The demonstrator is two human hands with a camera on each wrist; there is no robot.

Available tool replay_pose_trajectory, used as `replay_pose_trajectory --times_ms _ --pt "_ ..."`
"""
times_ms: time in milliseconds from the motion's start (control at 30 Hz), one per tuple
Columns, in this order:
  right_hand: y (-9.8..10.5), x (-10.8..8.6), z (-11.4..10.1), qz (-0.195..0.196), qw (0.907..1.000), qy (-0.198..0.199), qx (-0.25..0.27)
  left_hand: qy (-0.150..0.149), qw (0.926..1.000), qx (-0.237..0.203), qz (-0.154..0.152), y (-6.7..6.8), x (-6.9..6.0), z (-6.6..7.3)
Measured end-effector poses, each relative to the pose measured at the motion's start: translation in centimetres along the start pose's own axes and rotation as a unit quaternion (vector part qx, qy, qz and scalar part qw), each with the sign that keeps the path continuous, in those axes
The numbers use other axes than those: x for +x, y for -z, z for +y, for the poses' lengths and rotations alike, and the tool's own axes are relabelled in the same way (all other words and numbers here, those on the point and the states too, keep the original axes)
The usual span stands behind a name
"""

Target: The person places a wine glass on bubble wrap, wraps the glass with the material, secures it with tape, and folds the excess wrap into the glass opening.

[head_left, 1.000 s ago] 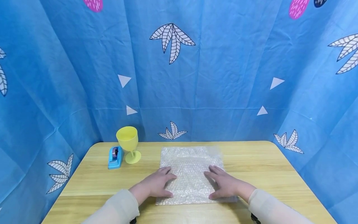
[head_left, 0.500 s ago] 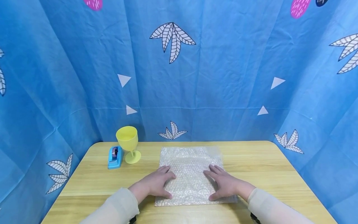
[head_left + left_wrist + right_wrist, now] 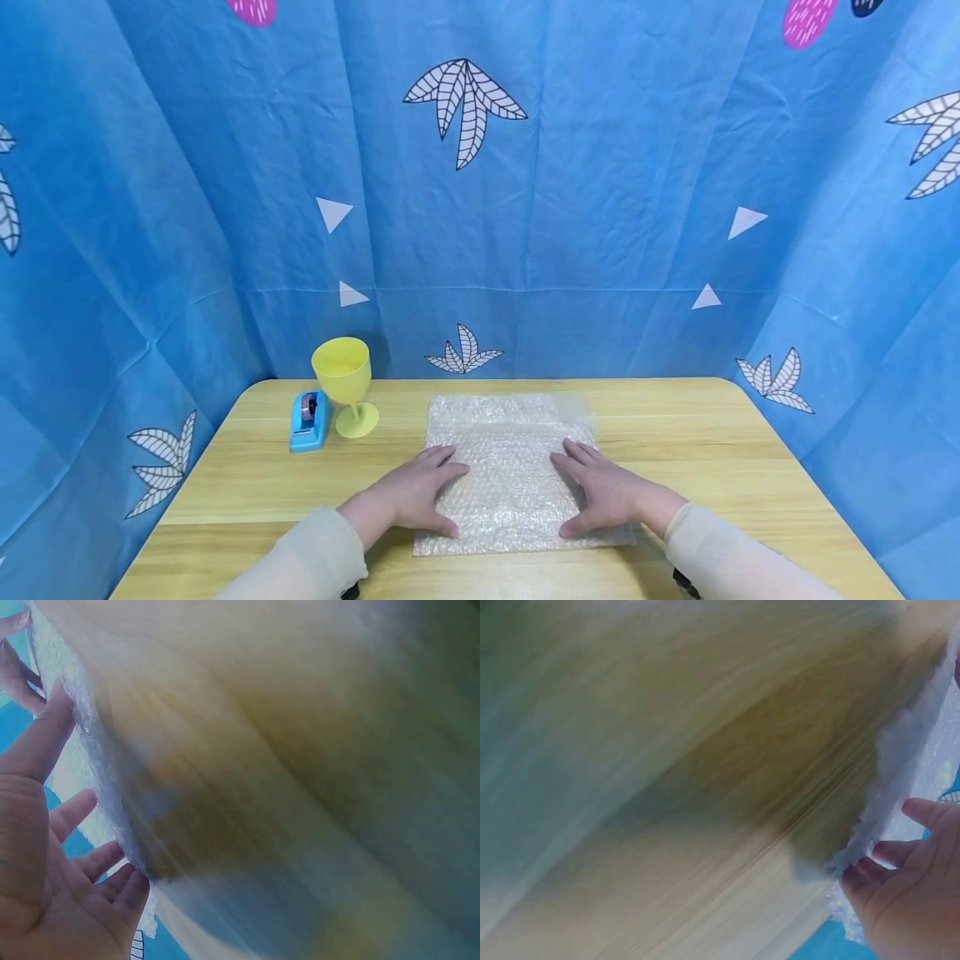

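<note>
A sheet of clear bubble wrap [image 3: 510, 467] lies flat near the front middle of the wooden table. The left hand [image 3: 412, 493], fingers spread, rests on its left edge; in the left wrist view that hand [image 3: 64, 877] touches the wrap's edge [image 3: 97, 769] with its fingertips. On the wrap's right side rests the right hand [image 3: 606, 493], fingers apart and slightly bent. The right wrist view has the right hand [image 3: 915, 885] with its fingertips against the wrap [image 3: 900, 765]. Neither hand grips anything.
A yellow goblet [image 3: 342, 375] stands upright at the table's back left, beside a light blue tape dispenser [image 3: 308, 423]. A blue patterned curtain [image 3: 600, 208] hangs behind and on both sides of the wooden table [image 3: 705, 442].
The left hand and the wrap's near left corner have shifted slightly left and toward the person. The right hand has stayed nearly in place.
</note>
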State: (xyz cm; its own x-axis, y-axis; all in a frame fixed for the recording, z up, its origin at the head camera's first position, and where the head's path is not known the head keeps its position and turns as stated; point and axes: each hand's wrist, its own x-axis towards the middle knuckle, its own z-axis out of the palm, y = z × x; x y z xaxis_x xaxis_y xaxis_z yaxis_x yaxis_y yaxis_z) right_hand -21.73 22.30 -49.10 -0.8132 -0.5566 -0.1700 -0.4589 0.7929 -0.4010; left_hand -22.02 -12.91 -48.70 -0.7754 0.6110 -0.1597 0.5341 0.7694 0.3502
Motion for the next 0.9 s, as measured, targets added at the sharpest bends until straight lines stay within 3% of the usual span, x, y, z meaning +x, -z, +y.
replay_pose_trajectory --times_ms 433,900 --pt "0.0 -0.3 1.5 0.006 0.9997 -0.001 0.024 0.011 0.9997 0.02 -0.004 -0.6 0.1 -0.5" --pt "0.4 -0.1 1.7 -0.013 0.9999 0.007 -0.005 0.003 0.9994 0.035 0.001 -0.4 -0.4 -0.6"
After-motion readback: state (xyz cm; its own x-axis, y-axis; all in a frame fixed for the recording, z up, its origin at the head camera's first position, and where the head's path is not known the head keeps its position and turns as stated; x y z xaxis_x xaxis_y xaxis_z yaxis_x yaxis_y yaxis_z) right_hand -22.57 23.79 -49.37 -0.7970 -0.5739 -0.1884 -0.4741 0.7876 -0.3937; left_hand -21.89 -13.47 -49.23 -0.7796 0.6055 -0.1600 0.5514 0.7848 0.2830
